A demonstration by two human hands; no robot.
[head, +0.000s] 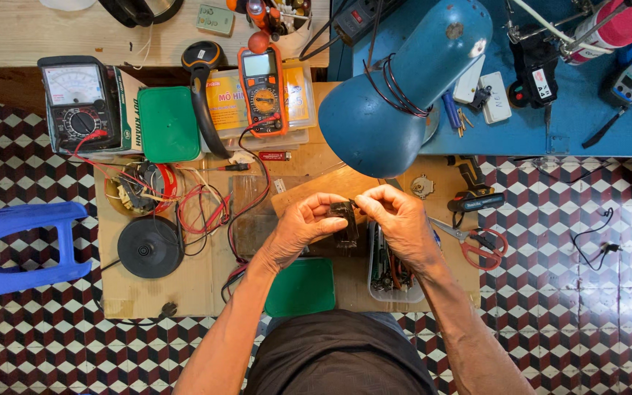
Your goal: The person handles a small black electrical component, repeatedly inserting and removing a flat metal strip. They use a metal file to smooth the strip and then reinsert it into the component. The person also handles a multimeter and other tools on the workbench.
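part: small black component [343, 216], frame centre, long axis near vertical
left hand [303, 225]: fingers closed on its left side
right hand [401, 219]: fingers pinch its top right
nearer: both touching

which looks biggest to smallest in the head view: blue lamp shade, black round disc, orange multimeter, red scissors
1. blue lamp shade, though it sits nearer the camera
2. black round disc
3. orange multimeter and red scissors: too alike to rank

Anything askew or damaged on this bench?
No visible damage. Red and black leads lie tangled left of the hands, and red-handled scissors hang over the bench edge. Left hand and right hand grip a small black part.
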